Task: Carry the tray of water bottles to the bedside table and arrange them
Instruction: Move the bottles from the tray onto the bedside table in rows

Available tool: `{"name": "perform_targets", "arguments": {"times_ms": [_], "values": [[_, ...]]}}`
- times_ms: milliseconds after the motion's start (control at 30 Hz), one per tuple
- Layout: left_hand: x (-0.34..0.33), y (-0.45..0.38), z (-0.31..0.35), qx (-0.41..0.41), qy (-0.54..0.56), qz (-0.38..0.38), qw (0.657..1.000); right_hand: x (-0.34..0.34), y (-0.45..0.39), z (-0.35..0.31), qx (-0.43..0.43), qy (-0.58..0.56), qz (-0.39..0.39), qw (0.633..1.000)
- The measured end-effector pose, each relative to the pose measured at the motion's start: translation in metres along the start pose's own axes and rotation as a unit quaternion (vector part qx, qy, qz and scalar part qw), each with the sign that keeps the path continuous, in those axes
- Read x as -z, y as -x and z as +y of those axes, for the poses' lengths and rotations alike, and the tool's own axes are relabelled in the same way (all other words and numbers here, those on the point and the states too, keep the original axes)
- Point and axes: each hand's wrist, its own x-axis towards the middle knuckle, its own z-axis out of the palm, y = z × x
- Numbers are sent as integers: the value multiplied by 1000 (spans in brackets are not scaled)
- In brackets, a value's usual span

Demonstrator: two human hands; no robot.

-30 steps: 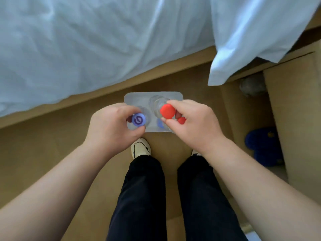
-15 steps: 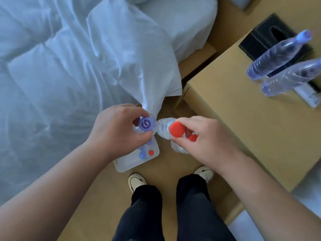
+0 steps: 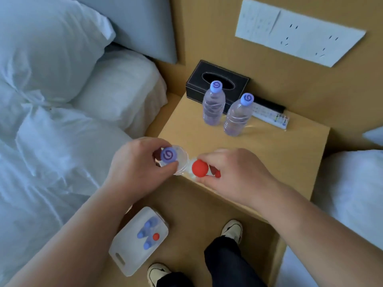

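My left hand [image 3: 134, 166] grips a clear water bottle with a purple cap [image 3: 169, 155] by its neck. My right hand [image 3: 234, 175] grips a red-capped bottle [image 3: 200, 167]; a second red cap [image 3: 217, 174] peeks out under its fingers. Both hands hover over the near left corner of the wooden bedside table [image 3: 290, 160]. Two purple-capped bottles [image 3: 213, 104] [image 3: 238, 114] stand upright at the back of the table. The clear plastic tray [image 3: 128, 259] sits on the floor by the bed, holding several more bottles.
A black tissue box [image 3: 199, 83] and a white remote [image 3: 273, 118] lie behind the standing bottles. A socket panel [image 3: 298, 32] is on the wall. White bedding [image 3: 62, 121] fills the left; another bed [image 3: 356, 193] is at right. My feet stand beside the tray.
Both hands lifted bottles out of the tray on the floor and carried them up and right, over the bedside table's near corner. The view swung from the floor to the table.
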Motion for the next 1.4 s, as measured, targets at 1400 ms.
{"name": "perform_targets", "arguments": {"times_ms": [1400], "values": [[-44, -249, -37, -148, 25, -83, 985, -3, -123, 90, -150, -15, 37, 988]]}}
